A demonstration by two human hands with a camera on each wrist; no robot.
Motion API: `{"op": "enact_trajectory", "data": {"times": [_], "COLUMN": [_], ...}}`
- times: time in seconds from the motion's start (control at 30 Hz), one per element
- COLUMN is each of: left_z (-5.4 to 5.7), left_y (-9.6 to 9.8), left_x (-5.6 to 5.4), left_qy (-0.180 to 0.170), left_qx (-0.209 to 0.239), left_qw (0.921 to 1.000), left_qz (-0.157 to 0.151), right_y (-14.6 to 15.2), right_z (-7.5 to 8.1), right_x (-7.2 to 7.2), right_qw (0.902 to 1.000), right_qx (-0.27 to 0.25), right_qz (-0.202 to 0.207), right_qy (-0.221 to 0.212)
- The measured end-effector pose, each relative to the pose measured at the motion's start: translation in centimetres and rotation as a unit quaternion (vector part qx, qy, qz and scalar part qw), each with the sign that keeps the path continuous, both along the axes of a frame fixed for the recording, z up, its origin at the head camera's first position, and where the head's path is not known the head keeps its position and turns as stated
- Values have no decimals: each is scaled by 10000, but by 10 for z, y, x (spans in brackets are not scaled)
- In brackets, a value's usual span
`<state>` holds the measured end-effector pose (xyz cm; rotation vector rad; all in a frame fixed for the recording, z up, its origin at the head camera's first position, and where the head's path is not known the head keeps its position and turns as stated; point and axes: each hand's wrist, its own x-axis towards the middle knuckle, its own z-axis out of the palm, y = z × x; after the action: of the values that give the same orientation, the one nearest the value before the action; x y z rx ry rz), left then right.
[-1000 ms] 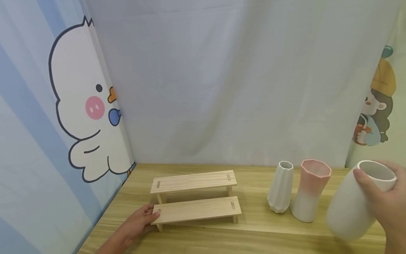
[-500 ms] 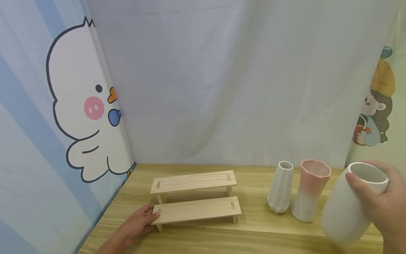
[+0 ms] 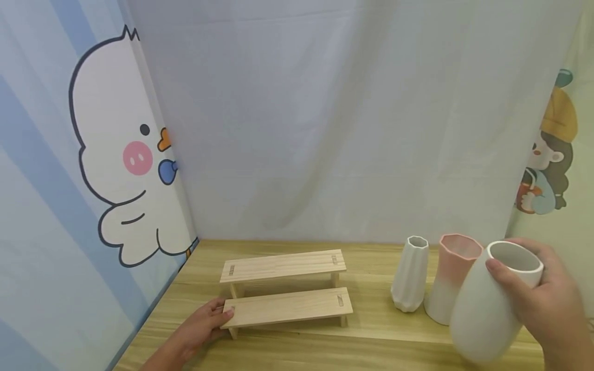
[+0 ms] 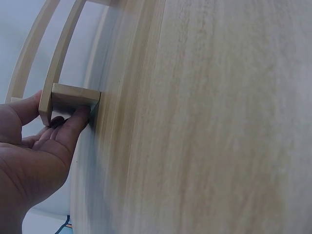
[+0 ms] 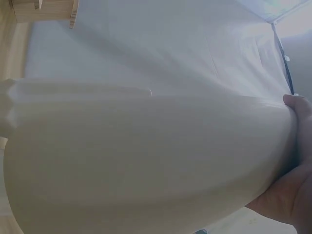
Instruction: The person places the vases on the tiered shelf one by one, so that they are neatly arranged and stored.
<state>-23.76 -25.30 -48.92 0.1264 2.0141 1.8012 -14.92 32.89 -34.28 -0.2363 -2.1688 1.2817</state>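
My right hand (image 3: 547,293) grips a smooth white vase (image 3: 482,309) near its rim, thumb on the near side; the vase tilts and overlaps the pink vase behind it. In the right wrist view the white vase (image 5: 146,161) fills most of the picture. At the left, my left hand (image 3: 201,327) holds the end of a two-step wooden stand (image 3: 287,307), thumb on top of the lower step. In the left wrist view its fingers (image 4: 73,127) reach under that step. A pink-and-white vase (image 3: 445,288) and a slim ribbed white vase (image 3: 410,275) stand upright on the table.
The wood-grain table (image 3: 371,330) runs back to a pale grey curtain (image 3: 348,129). A cartoon-printed cloth (image 3: 116,129) hangs along the left side, another printed cloth (image 3: 552,154) along the right.
My right hand has carried the white vase left and slightly nearer, so it now covers part of the pink vase. The left hand and the stand have stayed put.
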Motion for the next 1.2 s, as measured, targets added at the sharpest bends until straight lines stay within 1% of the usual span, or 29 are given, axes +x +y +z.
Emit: {"op": "enact_trajectory", "data": {"times": [0.17,0.33,0.6,0.7,0.83,0.87,0.93,1.0,1.2], "left_z": [0,-1,-2,-1,-2,-2,-2,-2,-4], "left_y": [0,-1,0,0,-1,-1,-1,-1,-1], "left_x": [2,2,2,2,0,0,0,0,0], "left_qy": [0,11,61,59,16,14,15,10,12], "left_qx": [0,-9,-28,12,49,38,7,-14,56], "left_qw": [10000,10000,9999,10000,10000,10000,10000,10000,10000], "left_qz": [17,49,83,25,-47,-33,-2,35,36], "right_y": [-5,-17,-34,-43,-55,-58,-62,-65,-72], "right_z": [-2,-4,-8,-6,-3,-4,-6,-10,-22], "right_x": [0,1,-3,-3,-4,-4,-4,-4,-4], "right_qw": [9995,9984,9952,9910,9814,9799,9795,9811,9892], "right_qx": [89,145,299,387,497,519,562,534,356], "right_qz": [252,527,928,1278,1781,1828,1823,1758,1410], "right_qy": [-156,-132,-124,83,525,606,652,605,194]}}
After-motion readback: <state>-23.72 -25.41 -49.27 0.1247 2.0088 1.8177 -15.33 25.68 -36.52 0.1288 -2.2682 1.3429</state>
